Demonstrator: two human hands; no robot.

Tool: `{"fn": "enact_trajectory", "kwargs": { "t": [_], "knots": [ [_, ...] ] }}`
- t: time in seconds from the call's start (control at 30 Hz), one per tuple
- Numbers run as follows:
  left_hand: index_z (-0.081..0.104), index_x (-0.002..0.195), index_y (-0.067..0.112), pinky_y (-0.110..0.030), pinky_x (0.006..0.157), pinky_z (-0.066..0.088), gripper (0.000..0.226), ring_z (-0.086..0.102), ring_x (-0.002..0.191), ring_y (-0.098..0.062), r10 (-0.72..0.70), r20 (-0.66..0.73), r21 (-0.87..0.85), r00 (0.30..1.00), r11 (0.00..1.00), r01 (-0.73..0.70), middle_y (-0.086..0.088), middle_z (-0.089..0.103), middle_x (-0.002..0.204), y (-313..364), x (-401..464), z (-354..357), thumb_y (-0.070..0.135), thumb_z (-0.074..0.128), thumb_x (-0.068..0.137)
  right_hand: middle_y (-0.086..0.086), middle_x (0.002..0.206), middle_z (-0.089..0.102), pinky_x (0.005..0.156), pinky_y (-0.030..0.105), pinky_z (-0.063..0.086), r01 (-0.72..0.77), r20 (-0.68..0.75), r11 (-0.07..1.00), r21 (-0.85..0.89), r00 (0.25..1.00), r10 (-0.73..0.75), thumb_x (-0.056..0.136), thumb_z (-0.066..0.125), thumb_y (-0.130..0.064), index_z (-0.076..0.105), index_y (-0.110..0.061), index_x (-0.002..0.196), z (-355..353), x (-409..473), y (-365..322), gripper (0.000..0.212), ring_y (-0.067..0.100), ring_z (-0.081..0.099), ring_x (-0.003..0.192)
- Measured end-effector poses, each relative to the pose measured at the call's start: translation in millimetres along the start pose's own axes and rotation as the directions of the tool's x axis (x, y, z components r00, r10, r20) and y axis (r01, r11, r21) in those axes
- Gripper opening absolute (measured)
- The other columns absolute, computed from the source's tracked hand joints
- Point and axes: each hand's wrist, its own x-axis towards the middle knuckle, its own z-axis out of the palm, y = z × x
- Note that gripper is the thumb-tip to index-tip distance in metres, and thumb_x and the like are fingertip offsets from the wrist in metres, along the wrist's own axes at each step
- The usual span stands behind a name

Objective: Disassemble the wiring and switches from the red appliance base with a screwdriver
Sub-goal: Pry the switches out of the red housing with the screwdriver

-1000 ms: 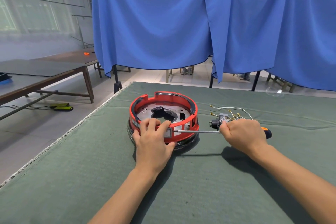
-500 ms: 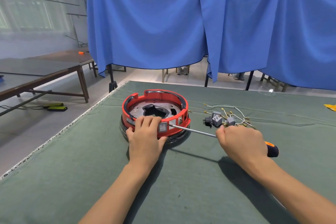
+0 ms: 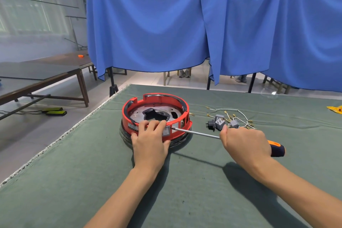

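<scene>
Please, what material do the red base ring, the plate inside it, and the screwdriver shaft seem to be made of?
The red base ring looks like moulded plastic: even colour, soft sheen, cut slots. The inner plate seems bare metal: grey, dull shine, punched holes. The screwdriver shaft looks like polished steel, thin with a bright line; its handle, orange and black, is probably plastic or rubber.

2 bare, sleeveless forearms

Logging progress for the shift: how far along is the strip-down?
Done: wires and two switches lie on the mat. In hand: left hand steadies the base; right hand works the screwdriver at a switch in its wall. Left: that switch.
</scene>
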Motion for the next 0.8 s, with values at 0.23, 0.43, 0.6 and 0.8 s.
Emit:
{"fn": "enact_trajectory", "kwargs": {
  "t": [0.23, 0.43, 0.6, 0.8],
  "knots": [
    [0.051, 0.132, 0.030, -0.041, 0.091, 0.042, 0.059, 0.036, 0.123, -0.019, 0.022, 0.006, 0.000, 1.000, 1.000, -0.022, 0.011, 0.054, 0.128, -1, 3, -1, 0.035, 0.072, 0.077, 0.011, 0.043, 0.054, 0.045, 0.025, 0.027, -0.024, -0.096, 0.993, 0.117, 0.995, 0.035, 0.078, 0.073, -0.014, 0.061, -0.008, 0.054, 20, 13, 3, 0.028, 0.031, 0.053, 0.034],
    [0.052, 0.131, 0.029, -0.042, 0.090, 0.044, 0.059, 0.038, 0.123, -0.019, 0.032, 0.014, -0.017, 0.999, 0.999, -0.032, 0.011, 0.055, 0.126, -3, 2, -2, 0.034, 0.073, 0.076, 0.010, 0.033, 0.042, 0.040, 0.021, 0.026, 0.101, -0.328, 0.960, 0.260, 0.945, -0.011, 0.081, 0.054, -0.014, 0.057, -0.006, 0.044, 43, 28, 6, 0.038, 0.026, 0.040, 0.022],
    [0.056, 0.127, 0.027, -0.043, 0.088, 0.046, 0.058, 0.041, 0.120, -0.020, 0.045, 0.008, -0.045, 0.999, 0.998, -0.045, 0.010, 0.058, 0.121, -4, 2, -4, 0.031, 0.076, 0.072, 0.007, 0.030, 0.040, 0.038, 0.019, 0.027, 0.195, -0.452, 0.947, 0.256, 0.890, -0.061, 0.079, 0.045, -0.014, 0.056, -0.008, 0.044, 57, 40, 7, 0.037, 0.023, 0.038, 0.020],
    [0.062, 0.121, 0.023, -0.045, 0.084, 0.050, 0.058, 0.046, 0.116, -0.022, 0.066, 0.004, -0.103, 0.998, 0.993, -0.066, 0.008, 0.062, 0.114, -8, 1, -6, 0.026, 0.081, 0.067, 0.004, 0.030, 0.042, 0.039, 0.018, 0.023, 0.260, -0.481, 0.933, 0.248, 0.869, -0.114, 0.080, 0.036, -0.017, 0.059, -0.006, 0.045, 67, 58, 7, 0.044, 0.019, 0.038, 0.021]
  ]
}}
